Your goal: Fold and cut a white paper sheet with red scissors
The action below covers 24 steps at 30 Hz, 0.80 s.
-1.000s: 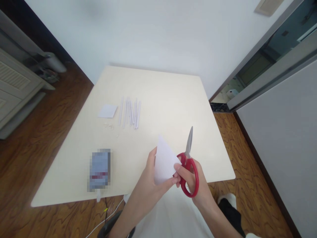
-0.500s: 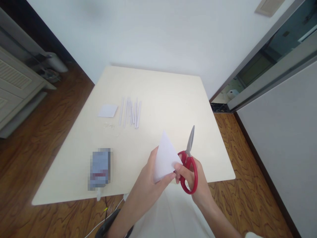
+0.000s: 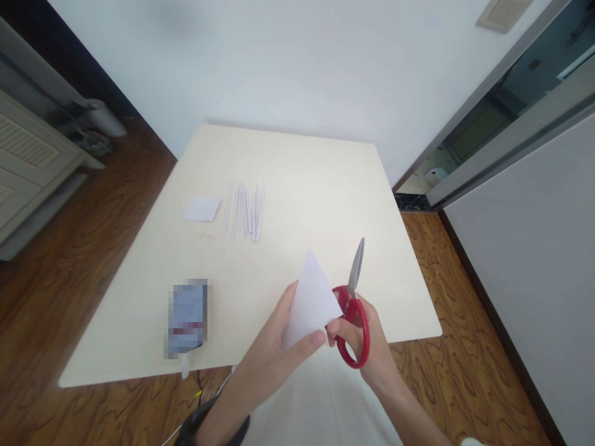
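A white sheet of paper (image 3: 309,303), with a pointed corner at its top, is gripped in my left hand (image 3: 279,356). The thumb lies over its lower edge, and the other fingers are mostly hidden behind it. My right hand (image 3: 367,337) holds red-handled scissors (image 3: 356,279), their metal blades together and pointing away from me. The right thumb is at the paper's lower right corner; whether it pinches that corner I cannot tell. Both hands are over the near edge of the table.
On the cream table (image 3: 316,173) lie several thin white paper sticks (image 3: 245,210), a small white paper piece (image 3: 203,209) and tiny scraps (image 3: 204,236). A blurred blue-grey object (image 3: 186,319) sits near the front left edge. A white wall (image 3: 288,68) stands behind the table.
The paper has dropped slightly and tilted a little. My right thumb has slid from the paper's face down to its corner, and my left thumb has shifted slightly left. The scissors have barely moved.
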{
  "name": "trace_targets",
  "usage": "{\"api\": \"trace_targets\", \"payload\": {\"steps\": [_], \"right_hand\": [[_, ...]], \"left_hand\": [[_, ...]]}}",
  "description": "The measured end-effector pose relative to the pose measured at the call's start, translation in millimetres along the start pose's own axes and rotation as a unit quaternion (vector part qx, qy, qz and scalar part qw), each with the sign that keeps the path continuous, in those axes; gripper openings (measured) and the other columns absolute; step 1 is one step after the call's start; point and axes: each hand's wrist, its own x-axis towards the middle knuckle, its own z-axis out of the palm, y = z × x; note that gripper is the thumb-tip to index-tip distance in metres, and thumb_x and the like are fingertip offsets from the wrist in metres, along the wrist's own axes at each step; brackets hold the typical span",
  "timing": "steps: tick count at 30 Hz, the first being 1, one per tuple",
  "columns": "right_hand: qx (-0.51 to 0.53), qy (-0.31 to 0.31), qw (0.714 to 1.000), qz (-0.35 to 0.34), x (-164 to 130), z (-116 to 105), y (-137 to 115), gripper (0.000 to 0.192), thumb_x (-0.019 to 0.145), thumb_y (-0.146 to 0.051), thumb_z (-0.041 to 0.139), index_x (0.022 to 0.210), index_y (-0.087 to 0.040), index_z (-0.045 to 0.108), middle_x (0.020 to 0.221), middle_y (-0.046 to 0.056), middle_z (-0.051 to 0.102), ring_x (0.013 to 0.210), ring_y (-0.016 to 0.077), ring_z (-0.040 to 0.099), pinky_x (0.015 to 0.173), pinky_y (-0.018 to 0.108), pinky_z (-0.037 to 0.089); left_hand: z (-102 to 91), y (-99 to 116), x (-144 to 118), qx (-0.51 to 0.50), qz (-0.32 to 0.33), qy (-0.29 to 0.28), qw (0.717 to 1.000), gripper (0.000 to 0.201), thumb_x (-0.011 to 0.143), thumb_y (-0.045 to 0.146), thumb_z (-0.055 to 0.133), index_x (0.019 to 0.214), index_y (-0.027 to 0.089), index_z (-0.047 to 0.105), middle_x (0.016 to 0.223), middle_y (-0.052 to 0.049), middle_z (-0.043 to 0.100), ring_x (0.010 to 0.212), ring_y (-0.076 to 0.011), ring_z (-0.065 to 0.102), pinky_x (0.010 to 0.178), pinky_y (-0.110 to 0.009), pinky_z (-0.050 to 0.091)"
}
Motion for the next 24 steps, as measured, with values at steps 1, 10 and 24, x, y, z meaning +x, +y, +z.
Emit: {"api": "trace_targets", "payload": {"steps": [1,10,24], "right_hand": [[0.000,-0.001,1.000,0.000,-0.2,-0.1,0.0,0.026,0.070,-0.021,0.073,0.072,-0.020,0.047,0.055,-0.006,0.048,0.050,0.0096,0.046,0.048,0.021,0.038],[0.006,-0.008,1.000,-0.004,1.5,-1.3,1.9,0.026,0.068,-0.017,0.073,0.070,-0.020,0.047,0.054,-0.007,0.046,0.049,0.0094,0.045,0.048,0.021,0.037],[0.005,-0.016,1.000,0.004,0.8,-2.4,2.1,0.025,0.068,-0.017,0.073,0.072,-0.020,0.049,0.056,-0.007,0.049,0.048,0.0094,0.046,0.047,0.021,0.037]], "left_hand": [[-0.5,-0.5,-0.4,-0.001,-0.002,-0.002,1.000,0.057,0.086,0.039,0.057,0.134,0.023,0.029,0.133,-0.009,0.051,0.119,-0.0271,0.052,0.098,-0.036,0.044],[0.3,-12.2,-1.2,-0.013,0.010,0.010,1.000,0.054,0.087,0.038,0.057,0.134,0.029,0.031,0.137,-0.004,0.049,0.122,-0.0247,0.050,0.100,-0.034,0.042],[0.8,-0.6,-1.9,-0.026,0.002,-0.024,0.999,0.056,0.085,0.038,0.059,0.132,0.022,0.034,0.136,-0.011,0.050,0.115,-0.0288,0.056,0.094,-0.037,0.047]]}}
